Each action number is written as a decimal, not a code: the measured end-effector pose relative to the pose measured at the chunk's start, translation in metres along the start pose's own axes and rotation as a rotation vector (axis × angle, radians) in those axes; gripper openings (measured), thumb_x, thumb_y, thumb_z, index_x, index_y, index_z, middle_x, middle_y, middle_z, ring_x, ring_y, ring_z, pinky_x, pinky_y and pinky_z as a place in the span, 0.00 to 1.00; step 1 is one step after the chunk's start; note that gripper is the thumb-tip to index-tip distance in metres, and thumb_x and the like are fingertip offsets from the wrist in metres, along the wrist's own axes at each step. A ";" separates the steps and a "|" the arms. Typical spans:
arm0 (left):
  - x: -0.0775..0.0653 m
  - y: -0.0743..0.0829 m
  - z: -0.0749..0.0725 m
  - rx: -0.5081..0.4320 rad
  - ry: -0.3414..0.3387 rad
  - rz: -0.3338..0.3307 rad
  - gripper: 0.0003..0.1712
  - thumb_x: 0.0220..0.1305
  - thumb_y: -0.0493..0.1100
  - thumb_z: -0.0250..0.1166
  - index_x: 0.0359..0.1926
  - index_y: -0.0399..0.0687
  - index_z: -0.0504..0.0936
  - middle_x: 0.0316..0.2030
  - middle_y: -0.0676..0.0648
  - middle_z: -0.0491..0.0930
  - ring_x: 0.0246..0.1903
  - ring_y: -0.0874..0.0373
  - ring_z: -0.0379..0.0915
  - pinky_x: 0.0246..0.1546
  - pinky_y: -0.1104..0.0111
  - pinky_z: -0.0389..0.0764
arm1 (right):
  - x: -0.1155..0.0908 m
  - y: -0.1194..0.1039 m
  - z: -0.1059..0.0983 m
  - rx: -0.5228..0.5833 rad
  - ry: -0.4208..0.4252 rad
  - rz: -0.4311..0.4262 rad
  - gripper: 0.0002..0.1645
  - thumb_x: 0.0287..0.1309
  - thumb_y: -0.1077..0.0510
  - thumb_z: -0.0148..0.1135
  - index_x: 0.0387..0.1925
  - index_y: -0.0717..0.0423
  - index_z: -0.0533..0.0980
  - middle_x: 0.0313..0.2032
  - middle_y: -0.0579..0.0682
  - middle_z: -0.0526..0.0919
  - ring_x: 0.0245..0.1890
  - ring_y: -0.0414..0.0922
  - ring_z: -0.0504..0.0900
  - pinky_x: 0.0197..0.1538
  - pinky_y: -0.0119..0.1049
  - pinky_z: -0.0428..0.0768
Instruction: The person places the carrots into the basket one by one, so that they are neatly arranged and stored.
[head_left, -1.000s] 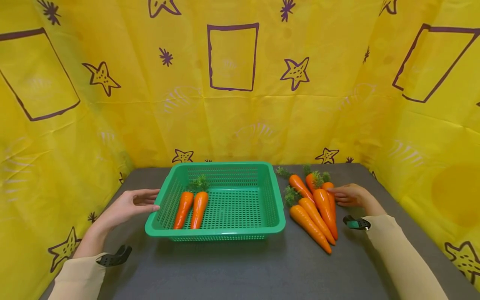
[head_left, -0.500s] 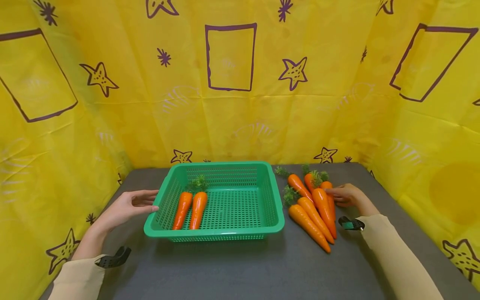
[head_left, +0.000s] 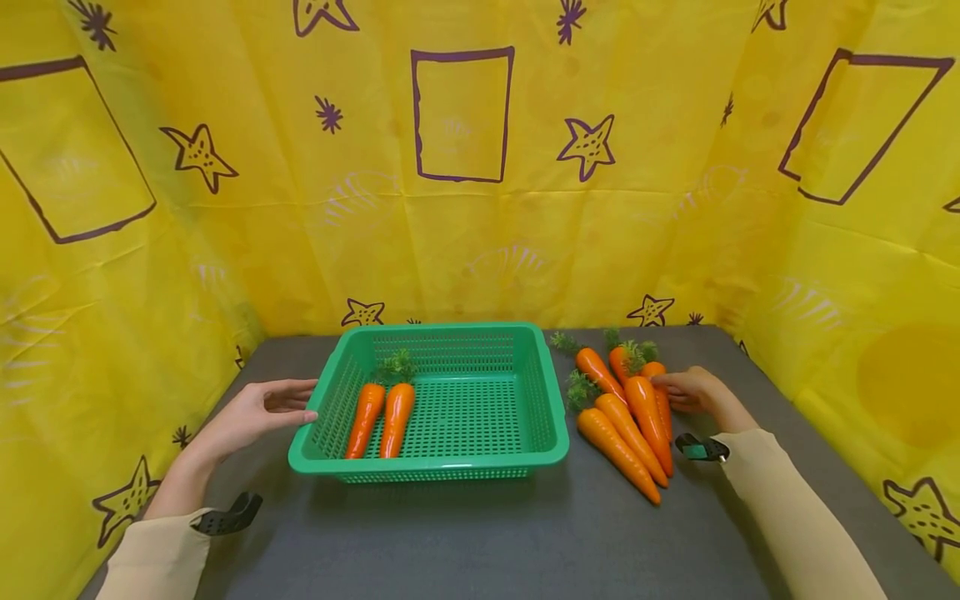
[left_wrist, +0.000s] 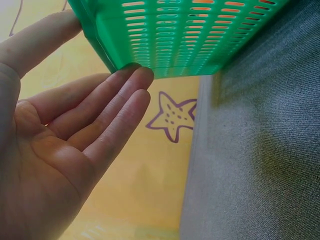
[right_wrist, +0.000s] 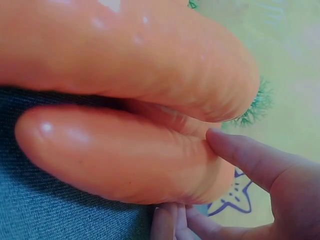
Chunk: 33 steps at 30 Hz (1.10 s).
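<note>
A green perforated plastic basket (head_left: 540, 450) stands on the dark table, with two orange carrots (head_left: 397, 421) side by side in its left part. My left hand (head_left: 258, 417) touches the basket's left rim with thumb and fingertips; the left wrist view shows its fingers (left_wrist: 120, 120) nearly straight. To the right of the basket lies a fanned pile of several carrots (head_left: 622, 450) with green tops. At the pile's right side my right hand (head_left: 701, 393) holds the outermost carrot (right_wrist: 120, 155) near its thick end, thumb on one side and fingers on the other. Another carrot (right_wrist: 130, 55) overlaps it.
Yellow cloth (head_left: 480, 250) with dark starfish drawings hangs behind and on both sides. Dark table surface (head_left: 450, 542) extends in front of the basket. A black band (head_left: 228, 515) is on the left wrist, another band (head_left: 701, 448) on the right.
The view has shifted slightly. Both hands, the basket and the carrots keep practically the same places relative to one another.
</note>
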<state>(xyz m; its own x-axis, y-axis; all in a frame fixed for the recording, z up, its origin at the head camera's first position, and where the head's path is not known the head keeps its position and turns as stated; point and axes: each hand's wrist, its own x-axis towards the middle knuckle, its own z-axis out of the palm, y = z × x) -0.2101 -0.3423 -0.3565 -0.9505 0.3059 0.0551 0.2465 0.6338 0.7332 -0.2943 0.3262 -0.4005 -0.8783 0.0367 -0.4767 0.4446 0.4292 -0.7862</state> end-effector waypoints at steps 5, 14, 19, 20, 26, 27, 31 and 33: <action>0.000 0.000 0.000 -0.004 -0.001 0.001 0.34 0.59 0.50 0.68 0.63 0.41 0.70 0.53 0.40 0.79 0.45 0.67 0.79 0.42 0.72 0.80 | 0.001 0.003 0.000 0.039 0.007 -0.002 0.59 0.58 0.48 0.64 0.65 0.84 0.38 0.35 0.49 0.78 0.28 0.33 0.79 0.43 0.36 0.83; -0.001 0.001 0.000 -0.004 -0.003 -0.002 0.34 0.59 0.50 0.67 0.63 0.41 0.70 0.54 0.39 0.78 0.45 0.65 0.79 0.42 0.72 0.80 | -0.005 0.006 -0.002 0.142 -0.013 -0.030 0.58 0.59 0.50 0.63 0.64 0.85 0.37 0.46 0.58 0.74 0.31 0.34 0.80 0.45 0.36 0.83; -0.001 0.002 0.000 -0.004 0.001 -0.003 0.34 0.59 0.50 0.68 0.63 0.41 0.71 0.56 0.39 0.76 0.46 0.64 0.79 0.42 0.72 0.80 | -0.008 0.007 -0.006 0.146 -0.013 -0.055 0.52 0.60 0.50 0.62 0.63 0.84 0.45 0.36 0.48 0.78 0.31 0.34 0.80 0.45 0.36 0.83; -0.001 0.002 0.000 -0.004 0.001 -0.003 0.34 0.59 0.50 0.68 0.63 0.41 0.71 0.57 0.39 0.76 0.46 0.64 0.79 0.42 0.72 0.80 | -0.009 0.007 -0.007 0.147 -0.010 -0.057 0.50 0.60 0.50 0.62 0.63 0.83 0.47 0.33 0.45 0.78 0.31 0.34 0.80 0.45 0.36 0.83; -0.001 0.002 0.000 -0.001 -0.001 -0.002 0.34 0.59 0.50 0.68 0.63 0.41 0.71 0.55 0.39 0.77 0.46 0.63 0.79 0.42 0.72 0.79 | -0.011 0.006 -0.015 0.143 0.016 -0.053 0.43 0.59 0.49 0.63 0.59 0.79 0.56 0.31 0.42 0.77 0.30 0.35 0.80 0.44 0.38 0.83; -0.001 0.002 0.000 0.000 -0.001 -0.001 0.34 0.59 0.50 0.68 0.63 0.41 0.71 0.55 0.40 0.78 0.46 0.63 0.79 0.42 0.72 0.79 | -0.012 0.005 -0.016 0.141 0.018 -0.058 0.43 0.59 0.49 0.63 0.59 0.79 0.57 0.31 0.43 0.77 0.30 0.35 0.80 0.45 0.38 0.83; -0.001 0.003 -0.001 0.008 0.000 -0.001 0.35 0.59 0.51 0.68 0.63 0.41 0.71 0.54 0.40 0.78 0.46 0.63 0.79 0.43 0.73 0.79 | -0.017 -0.001 -0.020 0.138 0.036 -0.079 0.42 0.58 0.50 0.64 0.59 0.78 0.59 0.29 0.42 0.78 0.29 0.35 0.81 0.43 0.38 0.83; -0.001 0.003 -0.001 0.008 -0.001 -0.003 0.35 0.59 0.51 0.68 0.63 0.41 0.70 0.55 0.40 0.78 0.46 0.63 0.80 0.43 0.73 0.79 | -0.021 -0.005 -0.021 0.130 0.038 -0.091 0.40 0.58 0.50 0.64 0.58 0.77 0.61 0.28 0.41 0.79 0.29 0.35 0.81 0.43 0.38 0.83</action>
<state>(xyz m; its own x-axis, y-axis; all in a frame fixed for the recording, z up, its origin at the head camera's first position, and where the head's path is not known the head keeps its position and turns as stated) -0.2089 -0.3411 -0.3537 -0.9511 0.3043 0.0524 0.2450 0.6403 0.7281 -0.2816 0.3421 -0.3785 -0.9207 0.0383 -0.3883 0.3802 0.3119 -0.8707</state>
